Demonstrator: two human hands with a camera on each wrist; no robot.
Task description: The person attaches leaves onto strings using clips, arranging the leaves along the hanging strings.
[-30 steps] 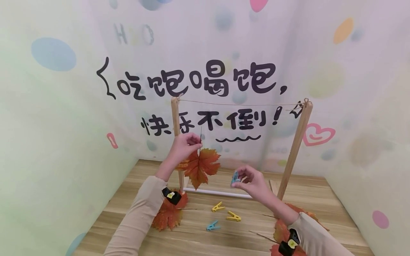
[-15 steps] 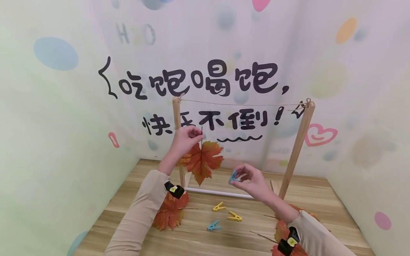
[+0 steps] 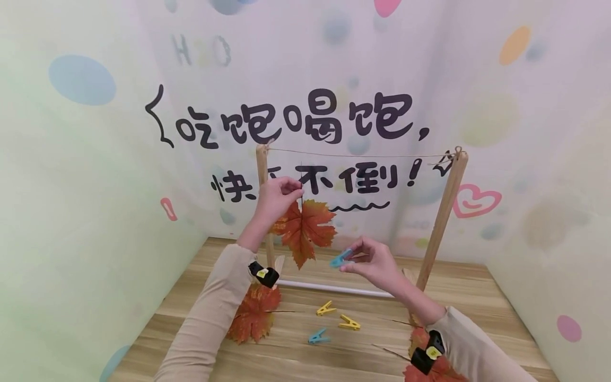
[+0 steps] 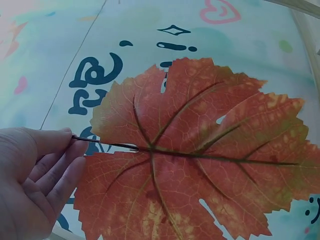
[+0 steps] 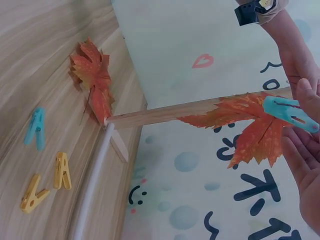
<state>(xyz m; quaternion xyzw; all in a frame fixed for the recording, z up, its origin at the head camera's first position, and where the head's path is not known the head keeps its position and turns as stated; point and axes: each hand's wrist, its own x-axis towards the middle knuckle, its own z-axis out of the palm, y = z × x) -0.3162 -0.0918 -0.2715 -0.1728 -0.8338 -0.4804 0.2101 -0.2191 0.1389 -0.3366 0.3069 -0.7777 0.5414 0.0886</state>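
the left hand pinches a red-orange maple leaf by its thin dark stem, fingertips and thumb closed together on it. the leaf hangs blade-down between the two wooden posts as the head view shows them — left post partly behind the hand, right post well apart — with the stem tip just below the string tied across their tops.

the right hand holds a light blue clothespin between thumb and fingers, near the leaf's lower right edge.

on the desk, in front of a white rod, lie two yellow clothespins and a second blue clothespin. another leaf lies to the left; more leaf shows under the right forearm, partly hidden.
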